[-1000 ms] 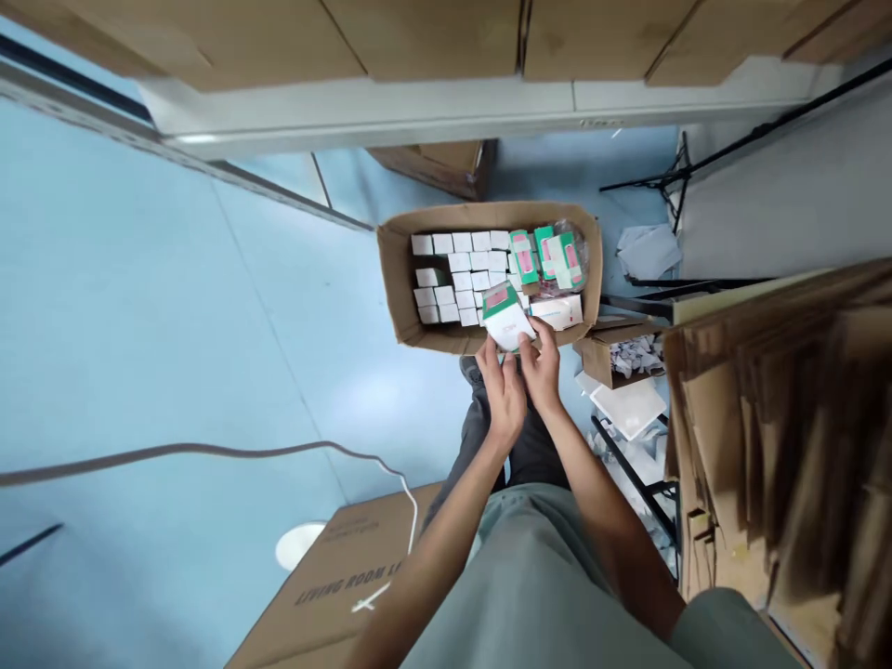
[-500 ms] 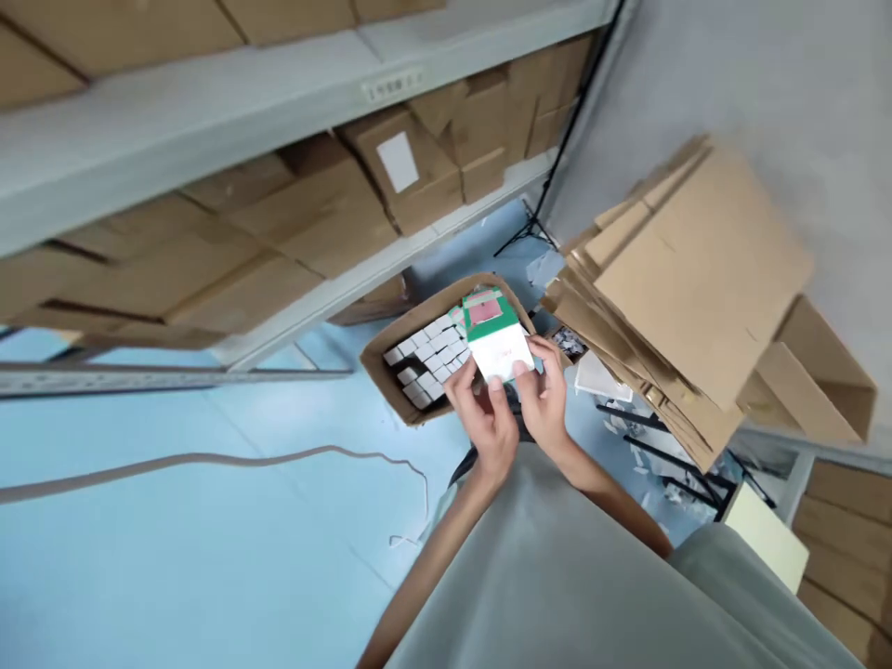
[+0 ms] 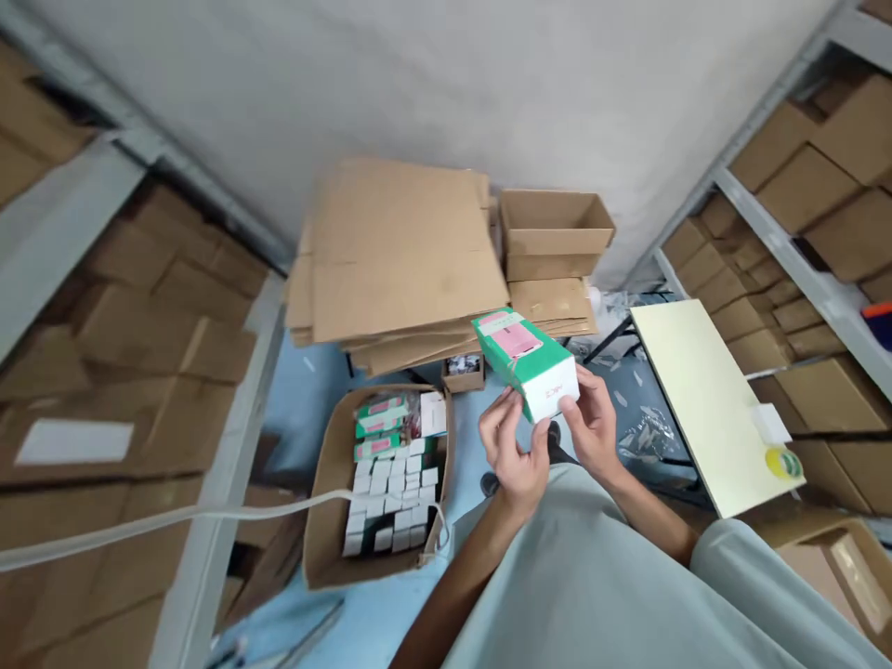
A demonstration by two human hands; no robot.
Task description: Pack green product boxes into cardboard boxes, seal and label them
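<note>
Both my hands hold a green and white carton point(image 3: 526, 360) with a pink label on top, raised in front of my chest. My left hand point(image 3: 514, 452) grips its near end from the left with curled fingers. My right hand point(image 3: 596, 429) grips the same end from the right. On the blue floor below stands an open cardboard box point(image 3: 326, 520) packed with several small white cartons and a few green ones at its far end.
A stack of flattened cardboard sheets point(image 3: 397, 260) and an open empty box point(image 3: 554, 228) stand by the white wall. A pale yellow tabletop point(image 3: 703, 400) is at the right. Shelves of brown boxes point(image 3: 787, 214) line both sides. A white cable point(image 3: 174, 522) crosses the left.
My view has swung round to the right, so the floor box now lies at lower left. Both hands have lifted the green carton away from the box and closer to me.
</note>
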